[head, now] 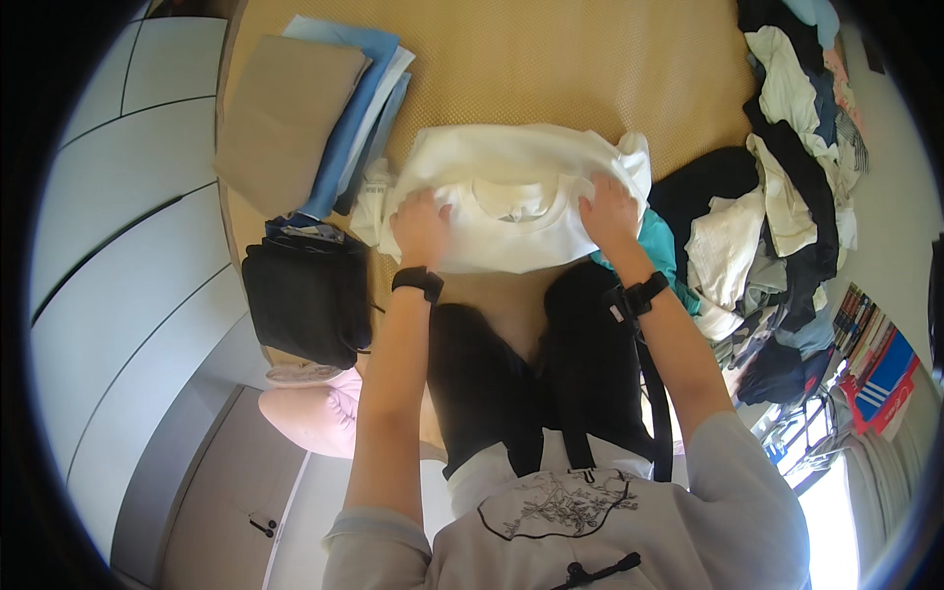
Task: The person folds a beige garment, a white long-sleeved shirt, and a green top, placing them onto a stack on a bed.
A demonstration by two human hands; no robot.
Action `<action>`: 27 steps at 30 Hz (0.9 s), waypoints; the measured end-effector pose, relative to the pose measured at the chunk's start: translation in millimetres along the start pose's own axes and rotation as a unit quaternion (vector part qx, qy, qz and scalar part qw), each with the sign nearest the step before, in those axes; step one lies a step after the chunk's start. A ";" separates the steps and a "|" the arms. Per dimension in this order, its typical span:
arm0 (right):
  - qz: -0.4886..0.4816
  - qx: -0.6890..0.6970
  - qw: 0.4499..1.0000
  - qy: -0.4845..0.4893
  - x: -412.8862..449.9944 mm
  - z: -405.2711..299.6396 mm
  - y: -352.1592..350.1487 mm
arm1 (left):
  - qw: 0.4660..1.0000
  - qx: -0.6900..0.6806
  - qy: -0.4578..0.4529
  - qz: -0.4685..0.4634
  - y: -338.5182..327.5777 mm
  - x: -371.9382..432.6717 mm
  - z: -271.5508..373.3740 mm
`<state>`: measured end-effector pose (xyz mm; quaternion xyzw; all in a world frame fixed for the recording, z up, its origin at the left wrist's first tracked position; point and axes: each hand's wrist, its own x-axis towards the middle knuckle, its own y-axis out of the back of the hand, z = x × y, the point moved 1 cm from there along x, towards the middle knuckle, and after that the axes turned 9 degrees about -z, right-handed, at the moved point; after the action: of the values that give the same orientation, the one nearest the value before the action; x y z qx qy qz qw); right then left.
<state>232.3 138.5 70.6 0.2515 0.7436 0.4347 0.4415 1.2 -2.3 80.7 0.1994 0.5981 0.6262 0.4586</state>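
A white T-shirt (516, 247) lies on the yellowish woven mat (560, 66) just in front of my knees, its round neckline towards me. On the left shoulder of the shirt rests my left hand (422, 225), a little blurred, its fingers pointing away from me. My right hand (611, 214) lies on the right shoulder beside the collar, thumb near the neckline. Whether either hand pinches the cloth I cannot tell. One white sleeve with small writing (375, 199) sticks out at the left; more white cloth is bunched at the right end.
Folded beige and blue clothes (295, 118) are stacked at the far left, with folded black clothes (306, 295) nearer me. A pink cushion-like thing (317, 417) lies below. Loose clothes (726, 243) heap along the right, a teal garment (656, 240) by my right wrist. Books (863, 324) stand beyond.
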 end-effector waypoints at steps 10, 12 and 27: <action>-0.049 0.269 0.961 -0.032 -16.4 -5.6 51.7 | 0.954 -0.298 0.034 0.022 44.4 -23.7 -25.8; -0.037 0.316 0.948 -0.015 -24.0 -8.3 80.2 | 0.926 -0.375 0.024 0.028 72.8 -30.9 -23.2; 0.021 0.432 0.878 0.203 -70.7 -97.0 367.4 | 0.866 -0.464 -0.093 0.158 365.3 -57.8 -16.6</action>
<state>178.0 225.8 443.2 0.3391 0.9253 0.1212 0.1187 -105.9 -9.0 435.0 0.1126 0.1532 0.8740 0.4471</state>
